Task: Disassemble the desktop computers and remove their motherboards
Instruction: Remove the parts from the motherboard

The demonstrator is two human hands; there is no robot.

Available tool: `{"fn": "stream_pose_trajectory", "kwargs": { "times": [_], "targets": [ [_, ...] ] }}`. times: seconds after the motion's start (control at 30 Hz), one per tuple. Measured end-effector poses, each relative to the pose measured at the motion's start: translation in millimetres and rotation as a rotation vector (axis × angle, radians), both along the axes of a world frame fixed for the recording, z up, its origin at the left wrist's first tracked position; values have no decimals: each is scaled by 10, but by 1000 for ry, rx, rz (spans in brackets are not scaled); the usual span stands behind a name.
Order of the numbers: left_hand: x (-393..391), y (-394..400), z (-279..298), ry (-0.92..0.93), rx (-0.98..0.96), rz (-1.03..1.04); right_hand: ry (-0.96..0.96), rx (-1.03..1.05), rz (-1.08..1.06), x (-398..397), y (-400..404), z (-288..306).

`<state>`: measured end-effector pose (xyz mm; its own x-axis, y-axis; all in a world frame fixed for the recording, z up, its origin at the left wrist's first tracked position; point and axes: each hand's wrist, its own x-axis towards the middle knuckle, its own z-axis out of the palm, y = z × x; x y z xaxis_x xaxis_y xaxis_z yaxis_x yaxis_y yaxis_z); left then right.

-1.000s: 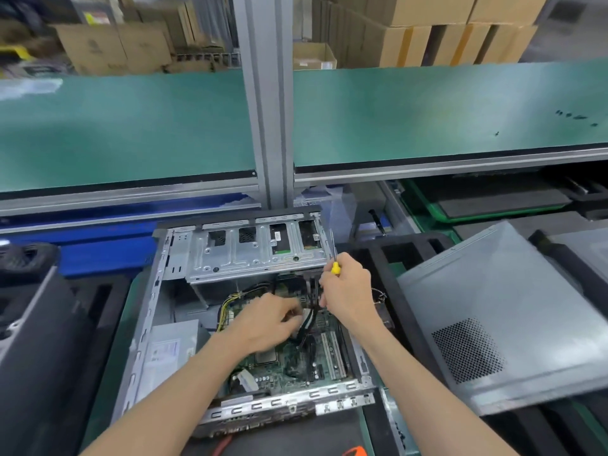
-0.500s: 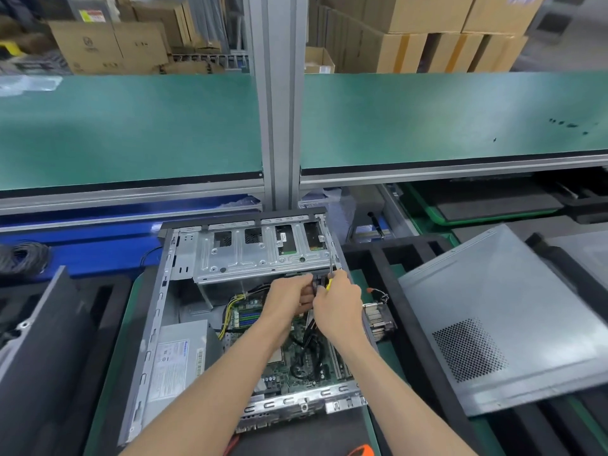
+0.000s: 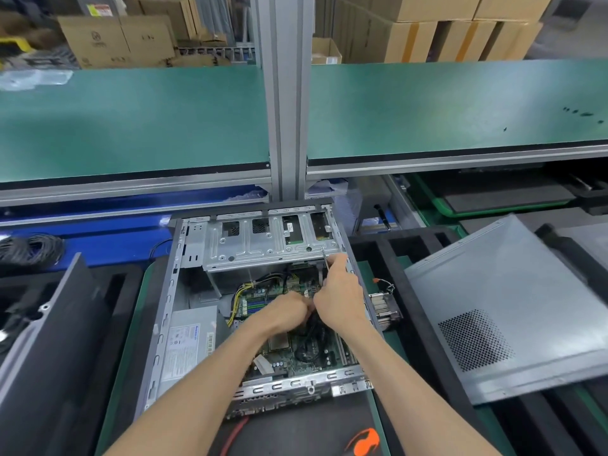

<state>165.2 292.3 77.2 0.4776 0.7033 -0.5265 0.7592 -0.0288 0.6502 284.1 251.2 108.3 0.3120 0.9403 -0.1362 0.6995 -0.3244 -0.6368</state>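
An open desktop case (image 3: 164, 311) lies flat in front of me, its green motherboard (image 3: 306, 353) exposed under a silver drive cage (image 3: 263, 245). Both hands are inside the case above the board. My right hand (image 3: 340, 297) grips a screwdriver (image 3: 325, 258) whose thin shaft points up toward the drive cage. My left hand (image 3: 286, 311) is curled around black cables (image 3: 312, 327) at the middle of the board; its fingertips are hidden behind the right hand. A grey power supply (image 3: 187, 343) sits in the case's left half.
A removed grey side panel (image 3: 500, 311) leans on black foam trays at the right. A loose heatsink (image 3: 383, 307) lies just right of the case. Another dark chassis (image 3: 49, 340) stands at the left. A green shelf (image 3: 131, 126) and a metal post (image 3: 284, 93) rise behind.
Both hands rose toward the drive cage half a second ago, then came back down over the board. The left hand now grips the cables and the screwdriver shaft points upward.
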Motion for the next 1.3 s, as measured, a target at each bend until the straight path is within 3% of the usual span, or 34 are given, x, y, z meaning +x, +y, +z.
{"fn": "stream_pose_trajectory", "kwargs": {
  "times": [0.1,0.23,0.53,0.77,1.1,1.3],
  "targets": [
    [-66,22,35,22,-51,-129,43,-29,36,70,28,34],
    [-129,62,72,-37,-88,-153,157,-40,60,189,63,112],
    [-358,137,52,-170,-241,-88,279,-145,81,315,65,168],
    [-574,325,109,-37,-114,-85,165,-86,63,231,81,130],
    [-274,216,-50,92,-84,-225,70,-157,290,265,94,218],
    [-120,236,-260,-108,-11,190,56,-173,297,320,195,211]
  ]
}}
